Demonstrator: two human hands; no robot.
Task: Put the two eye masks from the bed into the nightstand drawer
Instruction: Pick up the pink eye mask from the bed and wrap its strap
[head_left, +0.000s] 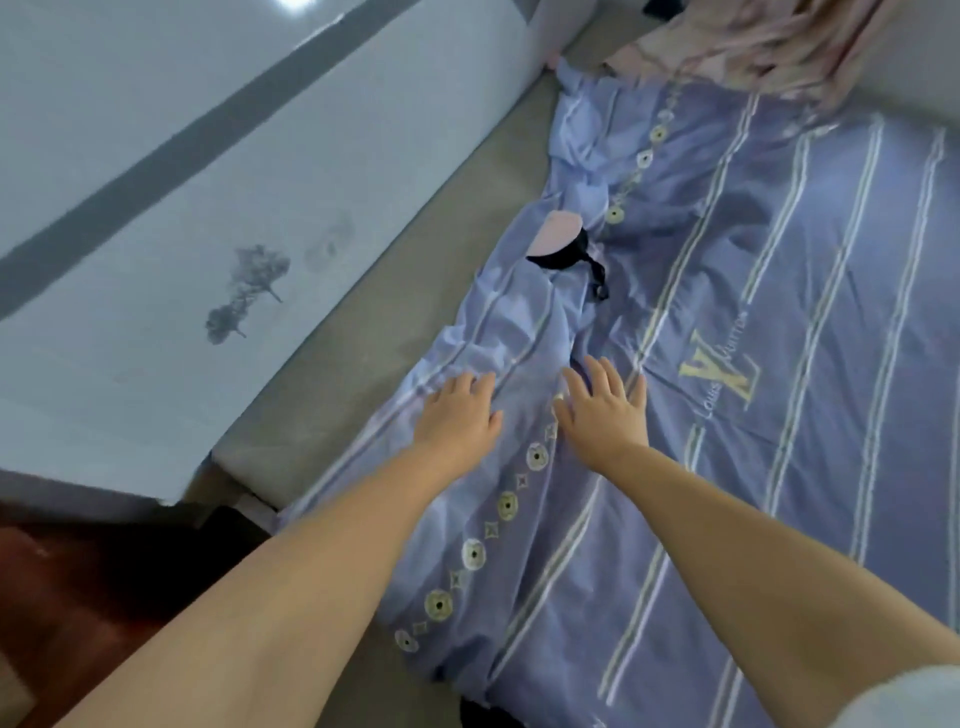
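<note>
Nearest to me, both forearms reach out over the bed. Left hand (460, 413) lies palm down on the blue striped quilt (753, 467), fingers spread and flat, gripping nothing. Right hand (605, 402) is just beside it, also palm down, fingers splayed, empty; a pale ring or band shows on one finger. A fold ridge of the quilt runs between the two hands.

Beyond the fingertips, well ahead of both hands and roughly in line with the gap between them, I see an eye mask (561, 244): pink face, black edge, black strap trailing toward the right hand's side. It sits partly tucked in quilt folds. I can make out only this one mask; whether a second lies under it I cannot tell.

Left of the left hand, bare grey mattress (395, 291), then the white headboard panel (182, 208). Farthest, beyond the mask, crumpled pink fabric (753, 47).
</note>
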